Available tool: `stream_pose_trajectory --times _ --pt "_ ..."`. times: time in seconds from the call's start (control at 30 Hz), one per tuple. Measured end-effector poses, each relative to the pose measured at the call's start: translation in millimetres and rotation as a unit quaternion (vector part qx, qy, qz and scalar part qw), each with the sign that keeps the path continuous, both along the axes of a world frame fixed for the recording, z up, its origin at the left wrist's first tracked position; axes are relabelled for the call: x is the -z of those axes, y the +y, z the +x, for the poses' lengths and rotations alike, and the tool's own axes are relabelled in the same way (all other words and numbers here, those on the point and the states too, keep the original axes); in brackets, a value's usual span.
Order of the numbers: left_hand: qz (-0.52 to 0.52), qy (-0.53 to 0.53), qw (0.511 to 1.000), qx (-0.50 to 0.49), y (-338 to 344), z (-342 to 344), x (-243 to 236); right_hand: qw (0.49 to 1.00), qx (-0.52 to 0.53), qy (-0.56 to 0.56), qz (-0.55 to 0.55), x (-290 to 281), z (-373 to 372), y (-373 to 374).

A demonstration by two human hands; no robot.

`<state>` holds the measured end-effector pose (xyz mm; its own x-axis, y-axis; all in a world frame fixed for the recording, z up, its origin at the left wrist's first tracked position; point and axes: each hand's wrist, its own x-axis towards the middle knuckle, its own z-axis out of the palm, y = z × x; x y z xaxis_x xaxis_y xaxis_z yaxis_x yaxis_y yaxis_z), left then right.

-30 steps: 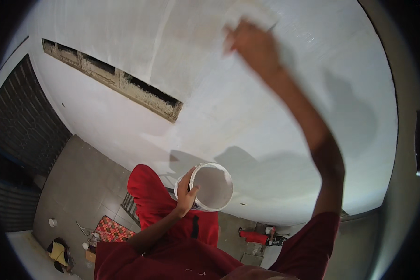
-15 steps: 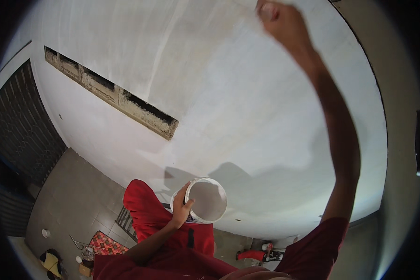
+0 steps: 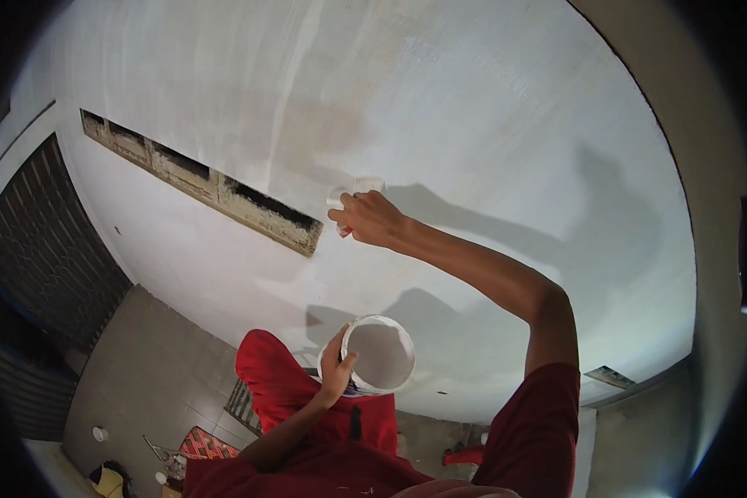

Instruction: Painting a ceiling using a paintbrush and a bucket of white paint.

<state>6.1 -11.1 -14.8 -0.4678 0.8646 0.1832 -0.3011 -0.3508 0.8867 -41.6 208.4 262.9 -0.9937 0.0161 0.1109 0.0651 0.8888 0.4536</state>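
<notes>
A white bucket (image 3: 379, 355) with pale paint inside rests against my red-clad leg. My left hand (image 3: 335, 369) is closed on its left rim, fingers outside and thumb over the edge. Higher up, at the whitish wall (image 3: 490, 249), my right hand (image 3: 372, 219) is closed around what looks like a wide paintbrush (image 3: 369, 184). Its pale bristle end lies at the wall surface, right of the long slot; my fingers hide most of the handle. My right arm casts a shadow on the wall.
A long slot (image 3: 207, 184) with rough edges cuts into the wall at the left. Farther left stands a dark metal gate (image 3: 50, 241). Well below lie the grey tiled floor (image 3: 153, 357), a red patterned piece (image 3: 207, 444) and another person's red-clothed leg (image 3: 465, 456).
My right hand has come down and left with the brush, from the top of the wall to beside the slot. My left hand still grips the bucket; the view has shifted slightly.
</notes>
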Motion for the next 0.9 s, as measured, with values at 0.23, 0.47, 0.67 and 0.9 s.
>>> stream_pose_trajectory --times 0.23,0.47,0.67,0.9 --pt "-0.010 0.038 0.999 -0.016 -7.8 -3.0 0.3 0.955 0.050 0.250 -0.154 -227.1 -14.0 15.8" --pt "0.001 0.026 0.999 0.032 5.1 11.0 -3.6 0.905 0.085 0.241 0.340 -367.7 -0.5 -35.9" --pt "-0.017 0.026 0.999 0.011 1.7 1.3 5.6 0.945 0.021 0.139 0.295 -204.0 -17.1 22.6" --pt "-0.012 0.006 1.000 0.014 1.1 0.3 6.1 0.961 0.057 0.075 -0.260 -96.4 -9.2 -15.8"
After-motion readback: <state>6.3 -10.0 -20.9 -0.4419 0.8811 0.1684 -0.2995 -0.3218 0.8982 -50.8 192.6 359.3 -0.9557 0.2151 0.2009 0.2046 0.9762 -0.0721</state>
